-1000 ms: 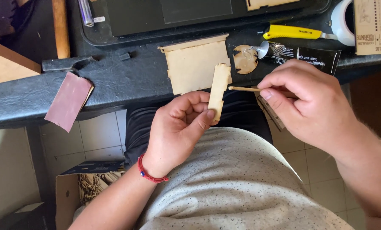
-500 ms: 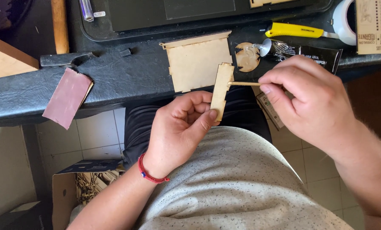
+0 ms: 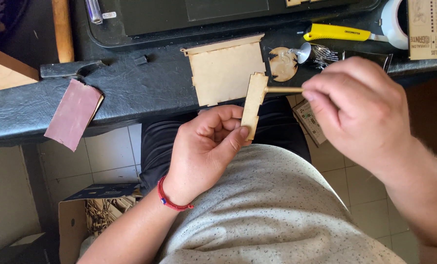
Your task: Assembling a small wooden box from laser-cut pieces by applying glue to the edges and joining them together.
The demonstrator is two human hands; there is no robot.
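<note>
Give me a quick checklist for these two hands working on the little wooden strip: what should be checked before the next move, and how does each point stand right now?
1. Left hand grips the narrow wooden strip firmly between thumb and fingers: ok.
2. Right hand pinches the thin wooden stick: ok.
3. Stick's tip meets the strip's upper part: ok; whether it sits in a hole, cannot tell.
4. Strip is held off the flat wooden panel on the black table: ok.
5. Yellow utility knife lies away from both hands: ok.
6. Knife blade retracted: cannot tell.
</note>
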